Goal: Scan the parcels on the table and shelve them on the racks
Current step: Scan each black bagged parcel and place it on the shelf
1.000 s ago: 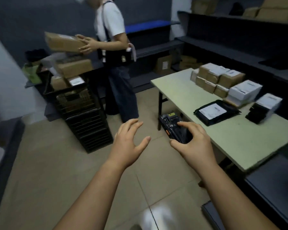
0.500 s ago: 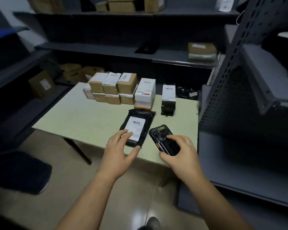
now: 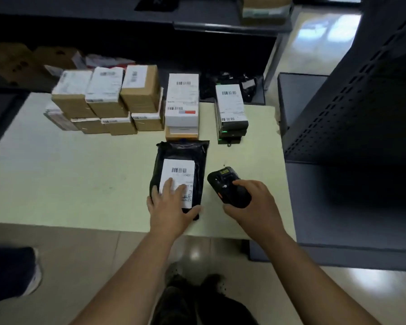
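Now the black mailer bag (image 3: 181, 150) lies flat near the front edge of the table (image 3: 80, 179), label up, and my left hand (image 3: 171, 207) is on it. Half a second ago that hand was only reaching over the near end. Its fingers lie straight and spread across the lower part of the white label, with the thumb against the bag's near edge. The barcode at the top of the label is uncovered.

My right hand (image 3: 253, 207) is wrapped round the scanner (image 3: 224, 184), just beside the bag on its right, with the scanner's head pointing away from me. A second ago I was facing away from the table; the view has since swung onto the parcels. I judge that the bag is pinned and ready, and the scan itself is not yet done.

Behind the bag stand a white box (image 3: 182, 99), a dark stack (image 3: 231, 109) and the cardboard boxes (image 3: 108, 99), all waiting. The rack (image 3: 352, 113) rises close on my right.
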`<state>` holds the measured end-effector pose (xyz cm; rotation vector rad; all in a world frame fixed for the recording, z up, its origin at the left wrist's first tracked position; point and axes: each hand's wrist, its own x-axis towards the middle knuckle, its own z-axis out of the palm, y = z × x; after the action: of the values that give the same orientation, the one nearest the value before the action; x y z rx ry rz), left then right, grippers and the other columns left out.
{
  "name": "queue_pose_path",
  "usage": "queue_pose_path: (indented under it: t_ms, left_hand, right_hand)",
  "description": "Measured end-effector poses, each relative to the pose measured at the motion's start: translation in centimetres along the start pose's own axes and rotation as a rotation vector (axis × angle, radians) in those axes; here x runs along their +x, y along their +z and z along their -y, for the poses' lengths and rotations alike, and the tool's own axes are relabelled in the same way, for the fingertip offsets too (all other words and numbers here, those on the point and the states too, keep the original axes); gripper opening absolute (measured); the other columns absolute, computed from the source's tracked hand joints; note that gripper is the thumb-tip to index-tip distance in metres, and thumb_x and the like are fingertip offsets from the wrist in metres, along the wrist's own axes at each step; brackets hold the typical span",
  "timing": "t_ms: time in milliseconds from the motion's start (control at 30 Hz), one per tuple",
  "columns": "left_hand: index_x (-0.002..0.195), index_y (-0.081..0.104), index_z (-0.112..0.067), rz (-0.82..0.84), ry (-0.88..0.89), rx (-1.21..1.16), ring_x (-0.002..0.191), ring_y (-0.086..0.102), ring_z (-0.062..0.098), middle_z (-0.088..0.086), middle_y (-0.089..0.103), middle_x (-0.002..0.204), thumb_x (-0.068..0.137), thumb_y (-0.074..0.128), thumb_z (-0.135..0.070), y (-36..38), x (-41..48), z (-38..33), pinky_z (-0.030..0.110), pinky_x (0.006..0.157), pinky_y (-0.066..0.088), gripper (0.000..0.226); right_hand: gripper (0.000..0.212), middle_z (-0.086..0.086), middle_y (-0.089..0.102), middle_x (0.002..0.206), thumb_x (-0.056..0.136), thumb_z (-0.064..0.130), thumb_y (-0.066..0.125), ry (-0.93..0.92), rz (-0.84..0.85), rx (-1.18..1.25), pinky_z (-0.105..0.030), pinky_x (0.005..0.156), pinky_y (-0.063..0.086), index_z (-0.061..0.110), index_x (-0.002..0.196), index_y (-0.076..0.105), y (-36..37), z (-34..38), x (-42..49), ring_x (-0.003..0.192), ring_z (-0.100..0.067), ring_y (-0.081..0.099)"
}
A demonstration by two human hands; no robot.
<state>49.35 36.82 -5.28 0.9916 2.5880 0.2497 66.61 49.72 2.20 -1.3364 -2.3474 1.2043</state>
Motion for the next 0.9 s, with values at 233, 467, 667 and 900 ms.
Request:
queue_pose_path:
  t_ms: [233, 467, 667, 900]
  left_hand:
    - [0.144, 0.034, -0.036, 0.012, 0.011, 0.024, 0.136, 0.020, 0.039, 0.000, 0.007, 0.158, 0.082, 0.057, -0.066, 2.4, 2.8, 1.0, 0.051, 0.112, 0.026, 0.073]
    - [0.143, 0.035, -0.034, -0.018, 0.002, -0.003, 0.130, 0.026, 0.039, 0.002, 0.008, 0.156, 0.081, 0.057, -0.067, 2.4, 4.5, 0.6, 0.049, 0.110, 0.030, 0.073]
    - [0.129, 0.049, -0.027, -0.100, 0.005, -0.034, 0.112, 0.037, 0.035, 0.005, 0.025, 0.142, 0.070, 0.070, -0.058, 2.6, 3.1, 0.9, 0.047, 0.095, 0.042, 0.070]
    - [0.111, 0.064, -0.019, -0.284, 0.053, -0.020, 0.108, 0.044, 0.044, 0.012, 0.048, 0.125, 0.055, 0.076, -0.044, 1.0, -0.3, 1.5, 0.053, 0.088, 0.045, 0.063]
  right_hand:
    - [0.060, 0.012, 0.050, 0.122, 0.071, 0.034, 0.080, 0.113, -0.055, -0.001, -0.005, 0.076, 0.035, 0.034, 0.126, 0.058, 3.6, -0.5, 1.2, 0.097, 0.005, 0.046]
    - [0.057, 0.015, 0.049, 0.120, 0.072, 0.032, 0.079, 0.143, -0.076, 0.016, -0.017, 0.084, 0.043, 0.035, 0.125, 0.058, 4.2, 0.5, 1.0, 0.099, 0.003, 0.049]
    - [0.058, 0.015, 0.049, 0.121, 0.073, 0.034, 0.078, 0.131, -0.076, 0.007, -0.015, 0.080, 0.041, 0.035, 0.127, 0.057, 3.7, 0.5, 0.3, 0.097, 0.003, 0.048]
    - [0.058, 0.014, 0.049, 0.117, 0.073, 0.035, 0.078, 0.037, -0.045, 0.003, -0.017, 0.081, 0.040, 0.033, 0.127, 0.058, 1.6, 1.8, -1.3, 0.093, 0.003, 0.046]
